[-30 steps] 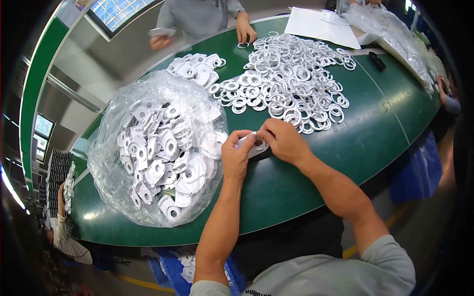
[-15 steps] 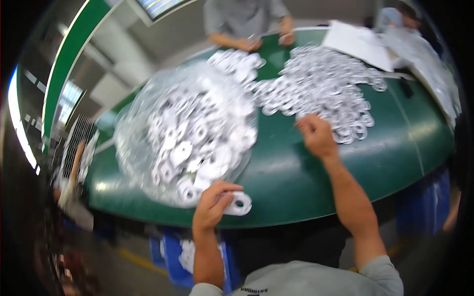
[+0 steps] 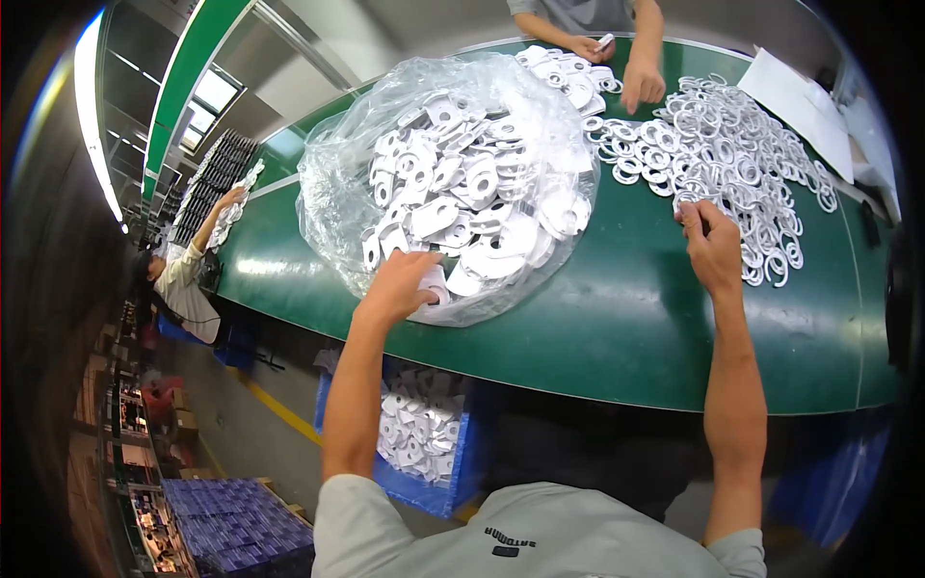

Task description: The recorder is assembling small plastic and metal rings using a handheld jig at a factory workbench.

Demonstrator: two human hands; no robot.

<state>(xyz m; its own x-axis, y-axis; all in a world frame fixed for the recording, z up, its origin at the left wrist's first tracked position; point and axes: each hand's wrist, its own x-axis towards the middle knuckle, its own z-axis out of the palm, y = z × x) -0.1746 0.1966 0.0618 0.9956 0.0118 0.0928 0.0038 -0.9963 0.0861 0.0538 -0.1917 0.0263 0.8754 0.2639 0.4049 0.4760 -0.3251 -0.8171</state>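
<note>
My left hand (image 3: 393, 289) reaches over the near edge of a clear plastic bag (image 3: 332, 183) heaped with white plates. Its thumb and fingers are spread around one white plate with a round hole (image 3: 436, 283), touching it without a visible closed grip. On the right, my right hand (image 3: 715, 249) pinches a white ring (image 3: 686, 197) between thumb and fingertips. That ring is at the near left side of a large pile of white rings (image 3: 742, 159).
Across the green table (image 3: 626, 337), a co-worker's hands (image 3: 644, 82) are beside a smaller heap of white parts (image 3: 578, 82). A blue bin (image 3: 458, 491) holding white plates stands below the table edge. A white sheet (image 3: 795, 111) lies at far right; another person (image 3: 188, 289) works at left.
The holed plate in my left hand is no longer held out beside the bag; that hand is now at the bag's near edge. My right hand has moved to a ring at the pile.
</note>
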